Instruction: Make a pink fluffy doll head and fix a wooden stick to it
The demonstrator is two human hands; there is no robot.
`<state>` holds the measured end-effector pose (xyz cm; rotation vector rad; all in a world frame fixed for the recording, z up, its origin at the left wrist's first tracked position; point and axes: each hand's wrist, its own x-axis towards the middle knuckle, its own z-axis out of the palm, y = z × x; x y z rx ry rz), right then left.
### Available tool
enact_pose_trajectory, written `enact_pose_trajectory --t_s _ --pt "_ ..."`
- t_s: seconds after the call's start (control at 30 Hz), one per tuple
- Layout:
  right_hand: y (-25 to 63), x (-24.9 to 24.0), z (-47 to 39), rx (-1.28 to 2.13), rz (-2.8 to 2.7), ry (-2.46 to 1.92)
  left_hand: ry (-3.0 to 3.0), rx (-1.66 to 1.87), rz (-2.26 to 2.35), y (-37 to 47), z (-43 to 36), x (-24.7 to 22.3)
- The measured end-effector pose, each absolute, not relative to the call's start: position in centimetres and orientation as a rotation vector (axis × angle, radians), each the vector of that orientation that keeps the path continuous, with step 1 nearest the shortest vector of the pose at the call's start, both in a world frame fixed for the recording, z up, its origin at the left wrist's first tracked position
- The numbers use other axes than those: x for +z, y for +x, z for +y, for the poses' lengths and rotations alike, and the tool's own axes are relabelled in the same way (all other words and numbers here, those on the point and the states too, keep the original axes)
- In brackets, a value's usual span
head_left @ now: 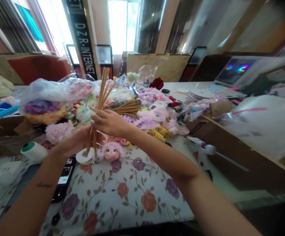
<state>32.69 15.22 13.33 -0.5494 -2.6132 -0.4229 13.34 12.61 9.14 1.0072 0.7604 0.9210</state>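
Note:
A bundle of thin wooden sticks [103,90] stands nearly upright in my hands, its tops fanning apart. My right hand [110,122], with a ring on one finger, is closed around its middle. My left hand [77,141] is curled against the lower part; its fingertips are partly hidden behind the sticks and my right hand. Below, the stick ends reach down in front of a white ribbon roll [81,159]. A small pink-haired doll head [112,152] lies just right of the roll. Behind my right hand lies another bundle of tan sticks [127,107].
Artificial flowers and plastic bags [49,90] are heaped across the table. A thread spool [31,151] and a phone [63,180] lie to the left. On the right are a glue gun [203,149] and a cardboard box [245,157]. A floral tablecloth [108,196] covers the front.

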Motion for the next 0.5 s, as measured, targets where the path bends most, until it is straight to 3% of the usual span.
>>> enact_pose_trajectory --t_s 0.17,0.4,0.5 --pt "37.1 9.4 14.2 -0.410 -2.444 -0.710 0.993 0.902 0.766 17.7 9.6 6.0" --pt "54.2 6.0 13.9 -0.255 -1.341 -1.793 0.891 1.069 0.789 19.4 9.1 3.2" --pt "59.1 4.6 14.7 -0.010 -1.276 -2.138 0.867 1.085 0.795 19.8 9.1 2.9"
